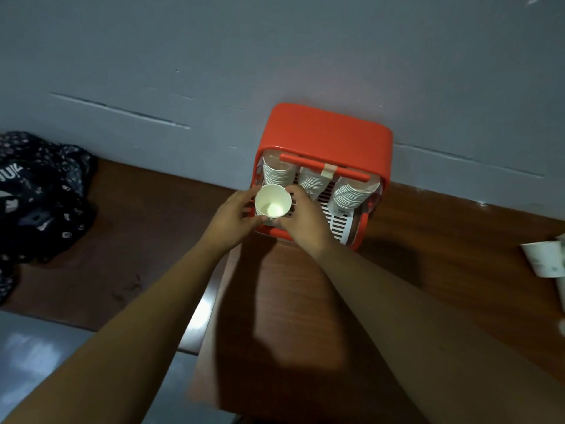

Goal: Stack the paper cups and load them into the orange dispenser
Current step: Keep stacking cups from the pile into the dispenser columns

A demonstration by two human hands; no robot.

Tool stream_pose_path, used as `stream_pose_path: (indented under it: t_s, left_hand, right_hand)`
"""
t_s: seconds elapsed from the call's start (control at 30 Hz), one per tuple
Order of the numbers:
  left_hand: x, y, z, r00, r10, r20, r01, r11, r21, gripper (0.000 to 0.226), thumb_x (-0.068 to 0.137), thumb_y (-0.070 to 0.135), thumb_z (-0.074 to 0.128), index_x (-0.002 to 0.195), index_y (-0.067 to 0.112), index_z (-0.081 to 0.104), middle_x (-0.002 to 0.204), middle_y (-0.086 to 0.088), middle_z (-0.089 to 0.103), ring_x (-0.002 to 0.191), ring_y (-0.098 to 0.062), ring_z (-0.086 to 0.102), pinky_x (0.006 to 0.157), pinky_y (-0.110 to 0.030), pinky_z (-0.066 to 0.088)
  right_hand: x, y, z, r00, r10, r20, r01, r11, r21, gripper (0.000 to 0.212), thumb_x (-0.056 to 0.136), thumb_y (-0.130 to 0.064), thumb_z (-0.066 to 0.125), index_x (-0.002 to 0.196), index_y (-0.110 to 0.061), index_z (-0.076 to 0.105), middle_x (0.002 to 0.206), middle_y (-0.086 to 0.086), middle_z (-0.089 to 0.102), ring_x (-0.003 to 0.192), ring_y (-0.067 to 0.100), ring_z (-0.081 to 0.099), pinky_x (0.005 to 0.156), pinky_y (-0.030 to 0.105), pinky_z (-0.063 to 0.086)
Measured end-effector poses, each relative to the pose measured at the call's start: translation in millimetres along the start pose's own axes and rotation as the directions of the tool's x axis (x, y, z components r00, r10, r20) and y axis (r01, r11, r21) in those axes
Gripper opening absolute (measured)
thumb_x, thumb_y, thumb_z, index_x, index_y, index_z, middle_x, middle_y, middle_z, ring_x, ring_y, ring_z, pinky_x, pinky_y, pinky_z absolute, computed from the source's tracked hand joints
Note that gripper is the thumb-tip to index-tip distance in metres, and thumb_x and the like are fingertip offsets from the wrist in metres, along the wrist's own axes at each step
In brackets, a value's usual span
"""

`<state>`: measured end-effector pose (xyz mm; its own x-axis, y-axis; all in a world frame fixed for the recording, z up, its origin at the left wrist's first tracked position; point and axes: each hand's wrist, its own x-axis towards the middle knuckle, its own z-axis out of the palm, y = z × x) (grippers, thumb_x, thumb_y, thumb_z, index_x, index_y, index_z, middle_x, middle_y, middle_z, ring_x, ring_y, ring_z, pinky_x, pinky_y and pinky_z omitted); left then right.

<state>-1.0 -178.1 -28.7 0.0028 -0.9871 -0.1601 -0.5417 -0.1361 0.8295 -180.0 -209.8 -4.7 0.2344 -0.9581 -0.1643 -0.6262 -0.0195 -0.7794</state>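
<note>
The orange dispenser (328, 133) stands against the grey wall on a brown wooden table. Three stacks of white paper cups hang in it, at the left (276, 175), middle (313, 182) and right (348, 195). Below the left stack is a white paper cup (272, 201), mouth up toward me, seemingly on top of other cups. My left hand (234, 218) holds it from the left with curled fingers. My right hand (301, 218) holds it from the right. Both hands are over the dispenser's white slotted tray (336, 223).
Loose paper cups (544, 260) lie on their side at the table's right edge. A dark patterned cloth or bag (36, 194) sits at the left on a lower wooden surface. The wooden table (428, 255) spreads right of the dispenser. Grey floor shows bottom left.
</note>
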Motion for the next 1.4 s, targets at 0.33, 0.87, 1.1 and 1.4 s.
stream_pose_path:
  t_s: [0.33,0.87,1.1,1.4]
  left_hand:
    - [-35.0,16.4,5.0,0.985,-0.168,-0.041,0.172,0.972,0.162,0.025,0.09,0.029,0.068,0.108,0.014,0.061,0.102,0.001,0.06,0.081,-0.006,0.057,0.064,-0.018,0.042]
    - [-78.1,216.2,210.2,0.887,0.178,0.425,-0.319,0.904,0.286,0.044,0.082,0.044,0.062,0.109,0.01,0.064,0.104,-0.009,0.057,0.096,-0.026,0.059,0.083,-0.031,0.044]
    - [-130.0,324.2,370.2,0.799,0.29,0.527,-0.446,0.874,0.194,0.033,0.09,0.033,0.07,0.117,0.013,0.063,0.11,-0.002,0.054,0.098,-0.017,0.056,0.085,-0.024,0.04]
    - [-171.2,397.3,533.0,0.731,0.23,0.642,-0.498,0.823,0.273,0.047,0.088,0.037,0.069,0.128,0.018,0.055,0.12,0.0,0.05,0.109,-0.018,0.053,0.086,-0.028,0.041]
  right_hand:
    - [-55.1,18.6,-38.4,0.993,0.113,0.021,-0.111,0.992,-0.058,0.056,0.085,-0.024,0.073,0.134,-0.009,0.052,0.131,0.007,0.057,0.118,0.021,0.055,0.093,0.025,0.041]
    - [-314.5,199.0,-283.8,0.768,0.441,-0.464,-0.57,0.8,-0.184,0.051,0.083,-0.038,0.072,0.124,-0.01,0.059,0.122,0.009,0.054,0.114,0.027,0.055,0.094,0.036,0.042]
    - [-446.8,300.3,-370.0,0.617,0.492,-0.614,-0.663,0.745,-0.069,0.032,0.079,-0.061,0.057,0.099,-0.035,0.057,0.097,-0.014,0.06,0.092,0.006,0.058,0.087,0.035,0.052]
    - [-535.4,402.1,-431.3,0.449,0.645,-0.619,-0.706,0.68,0.197,0.066,0.066,-0.049,0.075,0.118,-0.018,0.049,0.116,0.004,0.056,0.107,0.024,0.057,0.089,0.046,0.052]
